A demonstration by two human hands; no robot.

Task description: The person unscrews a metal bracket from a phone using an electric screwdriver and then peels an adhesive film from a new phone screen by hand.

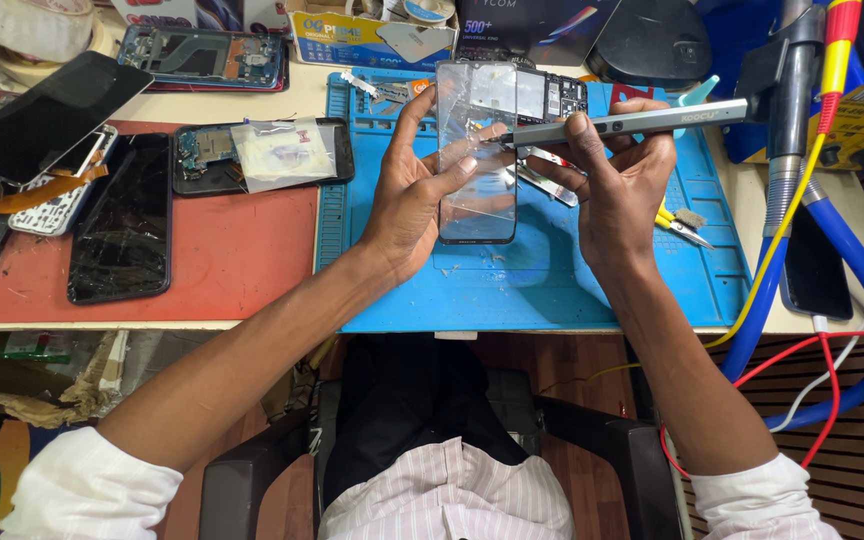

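My left hand (409, 198) holds a phone display panel (477, 160) upright over the blue work mat (542, 285), thumb and fingers on its left edge. My right hand (620, 180) grips a grey pen-shaped electric screwdriver (642, 121), its tip touching the panel's upper right area. Behind the panel lies an opened phone body (557, 95) with its circuit board exposed. Metal tweezers (549, 185) rest on the mat under my right hand.
A red mat (232, 255) at left carries a cracked black phone (122, 232) and an opened phone with a plastic bag (262, 152). More phones and screens lie far left. Yellow-handled pliers (680, 222), a black phone (814, 270), hoses and cables sit at right.
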